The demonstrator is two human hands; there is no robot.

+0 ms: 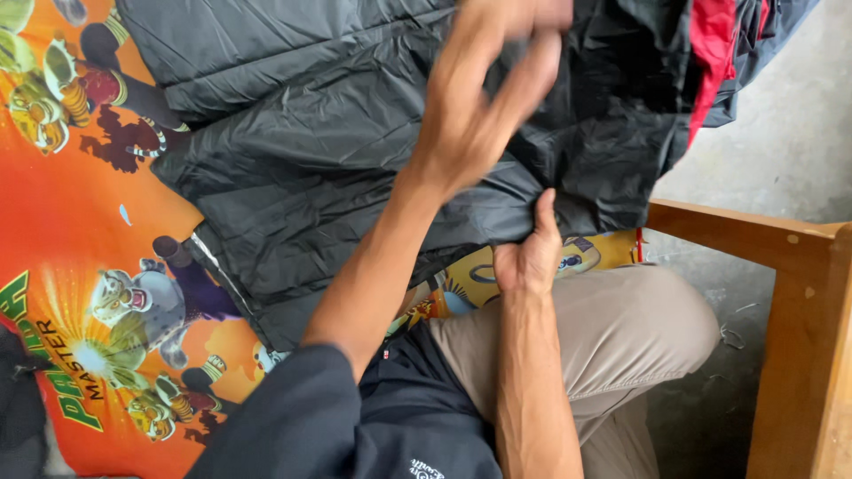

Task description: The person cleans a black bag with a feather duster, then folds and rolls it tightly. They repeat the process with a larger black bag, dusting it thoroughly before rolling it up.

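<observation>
Head | right hand (530, 255) grip pinches glossy quilted black jacket (302, 151) hem | left hand (484, 98) blurred, fingers spread, released

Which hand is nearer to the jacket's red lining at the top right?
Left. The left hand is spread over the black jacket, up near the red lining. The right hand pinches the jacket's lower edge, further below it.

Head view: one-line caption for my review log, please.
Right hand grips the hem of a black quilted jacket on an orange cartoon sheet; left hand blurred above it.
</observation>
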